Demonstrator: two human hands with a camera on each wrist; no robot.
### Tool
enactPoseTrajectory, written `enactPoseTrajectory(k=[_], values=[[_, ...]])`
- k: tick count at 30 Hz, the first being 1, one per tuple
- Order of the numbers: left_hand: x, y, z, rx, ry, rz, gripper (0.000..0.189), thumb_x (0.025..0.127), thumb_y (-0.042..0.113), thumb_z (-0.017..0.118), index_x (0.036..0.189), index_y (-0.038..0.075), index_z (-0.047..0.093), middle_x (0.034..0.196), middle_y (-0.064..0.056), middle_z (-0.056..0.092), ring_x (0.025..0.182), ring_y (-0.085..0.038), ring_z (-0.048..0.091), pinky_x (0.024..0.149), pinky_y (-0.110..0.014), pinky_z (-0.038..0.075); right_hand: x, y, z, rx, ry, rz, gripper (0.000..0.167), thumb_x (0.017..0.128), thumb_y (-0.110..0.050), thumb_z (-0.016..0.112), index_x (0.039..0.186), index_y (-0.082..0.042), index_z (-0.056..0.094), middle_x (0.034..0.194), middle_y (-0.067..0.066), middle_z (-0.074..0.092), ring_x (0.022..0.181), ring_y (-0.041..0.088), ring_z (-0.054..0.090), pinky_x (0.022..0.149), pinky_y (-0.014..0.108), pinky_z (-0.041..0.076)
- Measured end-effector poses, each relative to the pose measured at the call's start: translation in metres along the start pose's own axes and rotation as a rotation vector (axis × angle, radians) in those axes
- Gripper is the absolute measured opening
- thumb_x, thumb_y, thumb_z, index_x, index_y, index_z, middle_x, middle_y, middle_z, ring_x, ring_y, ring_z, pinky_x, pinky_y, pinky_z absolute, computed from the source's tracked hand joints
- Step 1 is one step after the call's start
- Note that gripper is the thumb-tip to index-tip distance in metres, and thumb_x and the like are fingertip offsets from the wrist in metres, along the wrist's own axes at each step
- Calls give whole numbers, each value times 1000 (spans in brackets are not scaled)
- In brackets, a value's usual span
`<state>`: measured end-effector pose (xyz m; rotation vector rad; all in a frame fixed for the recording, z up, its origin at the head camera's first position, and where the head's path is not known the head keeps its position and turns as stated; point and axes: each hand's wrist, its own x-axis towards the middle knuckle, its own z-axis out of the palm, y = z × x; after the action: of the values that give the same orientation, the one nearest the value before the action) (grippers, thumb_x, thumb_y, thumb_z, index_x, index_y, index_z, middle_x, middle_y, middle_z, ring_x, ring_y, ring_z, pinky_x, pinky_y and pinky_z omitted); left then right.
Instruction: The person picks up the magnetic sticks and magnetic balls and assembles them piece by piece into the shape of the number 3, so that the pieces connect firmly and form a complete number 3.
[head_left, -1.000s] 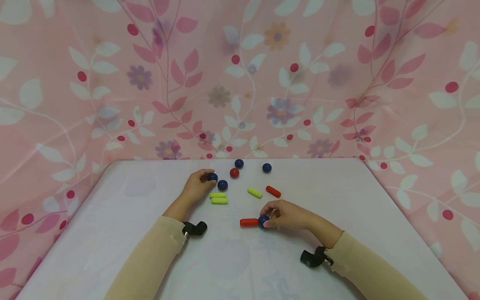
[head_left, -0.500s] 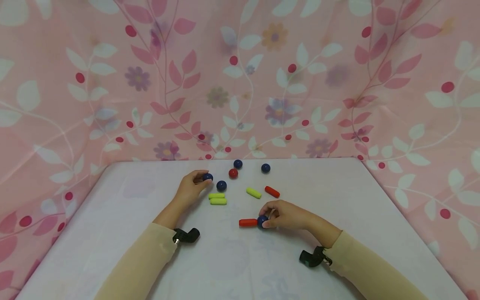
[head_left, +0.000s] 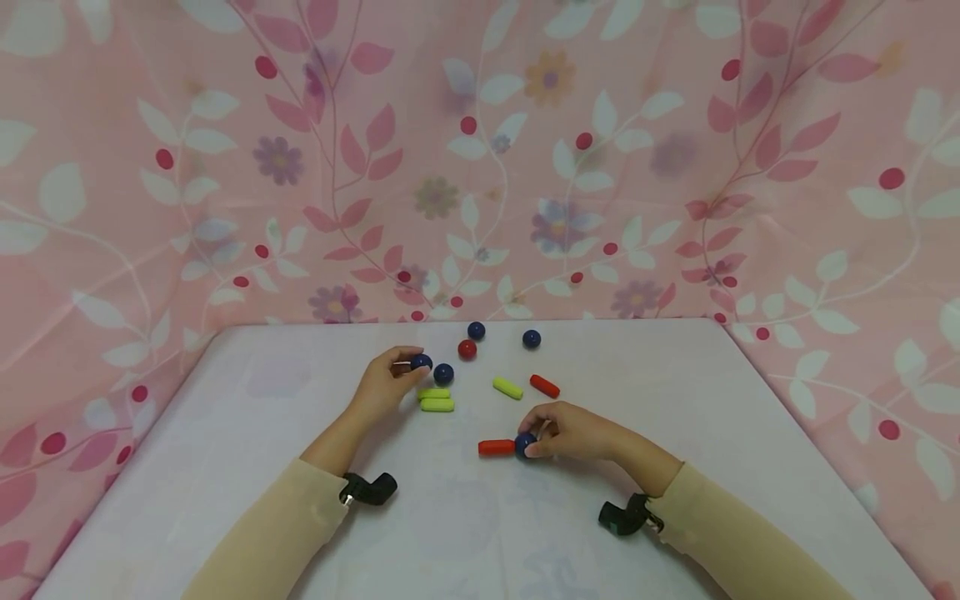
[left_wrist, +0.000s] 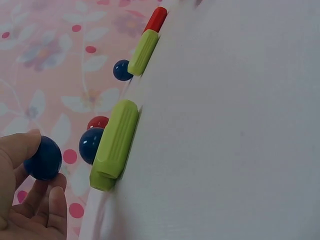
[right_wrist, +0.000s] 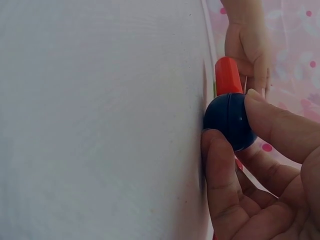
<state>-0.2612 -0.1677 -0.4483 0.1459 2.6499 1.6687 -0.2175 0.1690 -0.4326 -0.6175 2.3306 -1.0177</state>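
My left hand (head_left: 386, 383) pinches a dark blue ball (left_wrist: 44, 158) between thumb and fingers, at the left of the group of pieces. Just right of it lies another blue ball (head_left: 444, 374). Two yellow-green rods (head_left: 437, 405) lie side by side below that ball. Nearer the front, my right hand (head_left: 573, 431) grips a blue ball (right_wrist: 229, 120) with thumb and fingertips. A red rod (head_left: 496, 448) is joined end-on to this ball and points left in the head view.
Toward the back edge are a red ball (head_left: 467, 349), a blue ball (head_left: 476, 331) and a further blue ball (head_left: 532, 339). A yellow-green rod (head_left: 507, 388) and a red rod (head_left: 544, 386) lie mid-table. A pink floral cloth (head_left: 480, 167) hangs behind the white table (head_left: 225, 467).
My left hand has drawn its blue ball slightly leftward and away from the neighbouring ball, then a little back toward it. The right hand holds still on its ball.
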Motion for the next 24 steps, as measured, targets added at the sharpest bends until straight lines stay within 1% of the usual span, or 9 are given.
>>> enactPoseTrajectory(k=[4, 8, 11, 15, 18, 20, 24], values=[[-7, 3, 2, 7, -10, 14, 45, 95, 27, 71, 134, 8, 61, 128, -13, 62, 115, -31, 61, 96, -44, 51, 1, 2, 0, -6, 1, -1, 28, 88, -24, 79, 113, -15, 68, 102, -2, 63, 89, 18, 57, 76, 32, 50], [-15, 7, 4, 31, -37, 46, 45, 95, 27, 71, 134, 7, 61, 127, -14, 63, 111, -30, 62, 92, -42, 53, 1, 2, -1, -7, 5, 2, 29, 88, -25, 79, 113, -14, 68, 102, -2, 62, 89, 19, 57, 76, 32, 50], [-22, 9, 6, 36, -62, 51, 43, 94, 26, 72, 132, 8, 61, 126, -11, 63, 109, -28, 63, 87, -38, 55, 1, 2, -1, 0, 3, 3, 30, 88, -25, 79, 113, -14, 68, 102, -2, 63, 89, 19, 57, 76, 33, 50], [-30, 11, 10, 18, -100, 60, 36, 93, 23, 74, 125, 10, 63, 120, -8, 65, 106, -25, 63, 83, -33, 54, 2, 3, -2, 11, -5, 0, 30, 88, -25, 79, 113, -14, 68, 101, -2, 64, 89, 19, 57, 77, 33, 51], [-34, 12, 12, -8, -124, 81, 33, 91, 21, 76, 119, 9, 63, 115, -7, 66, 102, -23, 63, 81, -31, 53, 2, 4, -3, 19, -10, -1, 29, 88, -26, 78, 113, -15, 68, 100, -2, 65, 89, 19, 59, 77, 33, 51], [-36, 12, 13, -23, -140, 91, 31, 91, 20, 76, 117, 8, 64, 112, -7, 67, 99, -22, 64, 81, -30, 53, 2, 4, -3, 23, -12, -4, 29, 89, -26, 78, 113, -15, 68, 100, -2, 64, 89, 19, 59, 77, 33, 51], [-39, 14, 14, -30, -178, 92, 30, 90, 18, 77, 116, 8, 65, 109, -7, 68, 95, -21, 64, 77, -27, 54, 2, 4, -3, 26, -13, -13, 29, 89, -26, 78, 113, -15, 68, 101, -2, 64, 90, 19, 59, 77, 34, 51]])
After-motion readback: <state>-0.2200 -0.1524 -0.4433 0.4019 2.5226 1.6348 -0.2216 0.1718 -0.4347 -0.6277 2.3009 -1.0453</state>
